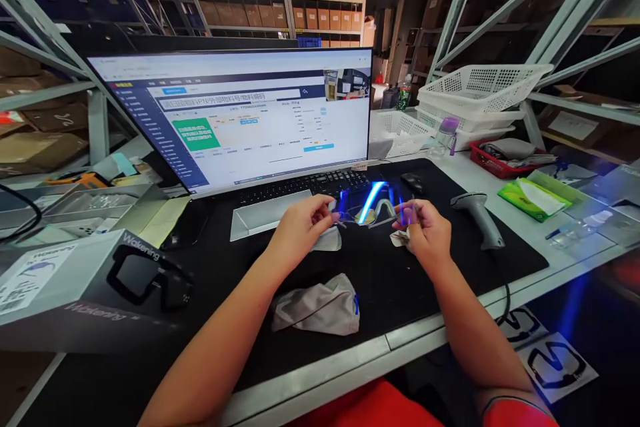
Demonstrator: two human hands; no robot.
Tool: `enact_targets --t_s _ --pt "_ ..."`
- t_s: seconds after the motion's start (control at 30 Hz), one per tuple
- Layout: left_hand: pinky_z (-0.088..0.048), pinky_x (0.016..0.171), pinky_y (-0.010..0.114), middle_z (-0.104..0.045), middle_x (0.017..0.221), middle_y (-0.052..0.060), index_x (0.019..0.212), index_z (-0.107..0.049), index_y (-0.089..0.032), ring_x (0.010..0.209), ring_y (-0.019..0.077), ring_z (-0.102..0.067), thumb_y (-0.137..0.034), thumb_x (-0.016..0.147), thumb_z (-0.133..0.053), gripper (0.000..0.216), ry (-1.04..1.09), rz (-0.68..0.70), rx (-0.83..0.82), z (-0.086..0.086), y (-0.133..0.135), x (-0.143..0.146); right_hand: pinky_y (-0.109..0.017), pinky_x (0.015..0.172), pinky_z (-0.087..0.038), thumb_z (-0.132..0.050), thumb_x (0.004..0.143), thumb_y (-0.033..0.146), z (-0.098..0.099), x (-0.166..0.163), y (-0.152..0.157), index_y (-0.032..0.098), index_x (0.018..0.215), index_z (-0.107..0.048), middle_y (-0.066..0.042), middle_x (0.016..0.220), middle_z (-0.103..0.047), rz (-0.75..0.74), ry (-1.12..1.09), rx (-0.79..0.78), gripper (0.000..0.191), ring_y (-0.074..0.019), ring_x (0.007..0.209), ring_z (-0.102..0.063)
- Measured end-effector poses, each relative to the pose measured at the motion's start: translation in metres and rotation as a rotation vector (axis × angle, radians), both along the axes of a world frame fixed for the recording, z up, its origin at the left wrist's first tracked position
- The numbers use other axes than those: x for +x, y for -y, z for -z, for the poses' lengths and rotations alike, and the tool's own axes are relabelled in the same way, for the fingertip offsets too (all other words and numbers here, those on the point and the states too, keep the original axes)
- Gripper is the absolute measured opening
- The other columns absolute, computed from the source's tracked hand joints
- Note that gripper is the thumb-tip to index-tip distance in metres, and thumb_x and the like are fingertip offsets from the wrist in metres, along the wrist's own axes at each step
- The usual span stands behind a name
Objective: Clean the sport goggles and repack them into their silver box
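Between my two hands is a pair of clear glasses (pixel 384 207) with a wide one-piece lens, blue light gleaming across it. My left hand (pixel 316 213) pinches the lens at its left side. At the opposite side, the fingers of my right hand (pixel 423 221) close on the other end. A small pale cloth (pixel 329 239) lies under my left hand, and a crumpled beige piece (pixel 399 238) sits by my right fingers. Nearer to me, a grey drawstring pouch (pixel 320 307) rests on the black desk mat (pixel 390 293).
A monitor (pixel 270 140) stands behind a keyboard (pixel 345 181) and an open white tray (pixel 270 213). On the right are a mouse (pixel 413 181), barcode scanner (pixel 480 217), tissue pack (pixel 535 199), red basket (pixel 505 163) and white baskets (pixel 480 97). A goggles box (pixel 95 280) stands left.
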State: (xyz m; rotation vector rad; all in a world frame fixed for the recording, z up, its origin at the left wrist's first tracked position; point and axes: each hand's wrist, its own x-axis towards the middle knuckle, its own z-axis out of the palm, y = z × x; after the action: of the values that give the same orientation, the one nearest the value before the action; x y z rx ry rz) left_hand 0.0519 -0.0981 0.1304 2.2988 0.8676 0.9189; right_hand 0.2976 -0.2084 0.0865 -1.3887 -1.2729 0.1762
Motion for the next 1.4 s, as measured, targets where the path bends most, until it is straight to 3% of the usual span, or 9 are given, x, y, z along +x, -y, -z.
enact_targets --t_s 0.07,0.17,0.4,0.53,0.7,0.83,1.03,1.2,1.4 --pt "-0.049 0.068 0.029 -0.069 0.082 0.001 0.108 -0.068 -0.02 0.071 0.0174 -0.063 -0.037 0.088 -0.065 0.027 0.013 -0.028 -0.031 0.003 -0.001 0.0 -0.024 0.06 -0.055 -0.057 0.098 0.046 -0.005 0.004 0.0 0.021 0.095 -0.065 -0.001 0.078 -0.073 0.027 -0.115 0.034 0.026 -0.0137 0.062 -0.07" --pt "-0.051 0.076 0.031 -0.071 0.091 0.003 0.1 -0.071 -0.02 0.083 0.0185 -0.066 -0.027 0.091 -0.06 0.016 -0.109 -0.058 0.04 0.004 -0.001 0.007 -0.023 0.056 -0.055 -0.06 0.096 0.047 -0.011 0.013 -0.001 0.02 0.09 -0.063 -0.001 0.078 -0.072 0.06 -0.272 0.128 0.029 -0.0117 0.057 -0.067" --pt "-0.048 0.092 0.039 -0.067 0.128 0.014 0.094 -0.077 -0.016 0.116 0.0291 -0.061 -0.006 0.086 -0.056 0.025 -0.957 0.169 0.312 0.016 0.008 0.083 -0.022 0.053 -0.056 -0.061 0.094 0.047 -0.008 0.035 -0.011 0.019 0.089 -0.059 0.0 0.082 -0.071 0.163 -0.351 0.28 0.029 -0.0104 0.054 -0.066" --pt "-0.047 0.094 0.041 -0.063 0.139 0.014 0.099 -0.078 -0.019 0.117 0.0313 -0.061 -0.005 0.077 -0.068 0.028 -1.062 0.199 0.27 0.041 -0.003 0.119 -0.021 0.049 -0.055 -0.059 0.094 0.047 -0.006 0.042 -0.016 0.019 0.09 -0.057 0.001 0.079 -0.07 0.186 -0.369 0.292 0.029 -0.0101 0.052 -0.066" --pt "-0.045 0.092 0.041 -0.066 0.133 0.017 0.103 -0.076 -0.014 0.115 0.0299 -0.061 -0.007 0.091 -0.05 0.03 -1.05 0.196 0.313 0.06 -0.012 0.122 -0.02 0.049 -0.055 -0.058 0.095 0.048 -0.006 0.048 -0.02 0.019 0.088 -0.057 0.001 0.078 -0.069 0.204 -0.375 0.242 0.03 -0.0103 0.053 -0.067" --pt "-0.045 0.088 0.039 -0.071 0.113 0.018 0.093 -0.073 -0.011 0.106 0.028 -0.065 -0.003 0.088 -0.05 0.025 -0.962 0.174 0.319 0.055 -0.01 0.119 -0.019 0.049 -0.054 -0.058 0.095 0.048 -0.006 0.05 -0.018 0.019 0.088 -0.057 0.0 0.078 -0.07 0.199 -0.386 0.238 0.03 -0.0101 0.053 -0.067" --pt "-0.048 0.083 0.034 -0.069 0.096 0.006 0.093 -0.063 -0.018 0.094 0.0219 -0.064 -0.018 0.09 -0.059 0.004 -0.664 0.079 0.303 0.011 -0.004 0.087 -0.019 0.049 -0.055 -0.059 0.095 0.048 -0.005 0.043 -0.016 0.019 0.086 -0.058 0.001 0.076 -0.069 0.127 -0.432 0.221 0.03 -0.0103 0.053 -0.067" --pt "-0.05 0.07 0.027 -0.059 0.086 -0.002 0.1 -0.05 -0.023 0.076 0.0146 -0.06 -0.021 0.081 -0.065 0.024 0.057 -0.027 -0.074 -0.005 0.008 0.034 -0.019 0.05 -0.055 -0.063 0.093 0.049 -0.002 0.024 -0.014 0.018 0.085 -0.06 0.0 0.077 -0.07 0.007 -0.48 0.144 0.031 -0.0101 0.054 -0.067" --pt "-0.052 0.063 0.024 -0.057 0.088 0.0 0.093 -0.057 -0.02 0.075 0.0135 -0.06 -0.027 0.074 -0.073 0.026 0.396 -0.168 -0.275 -0.006 0.028 -0.011 -0.021 0.052 -0.056 -0.067 0.092 0.048 0.001 -0.001 -0.006 0.019 0.088 -0.06 0.0 0.08 -0.072 -0.123 -0.587 0.179 0.03 -0.0107 0.055 -0.068"
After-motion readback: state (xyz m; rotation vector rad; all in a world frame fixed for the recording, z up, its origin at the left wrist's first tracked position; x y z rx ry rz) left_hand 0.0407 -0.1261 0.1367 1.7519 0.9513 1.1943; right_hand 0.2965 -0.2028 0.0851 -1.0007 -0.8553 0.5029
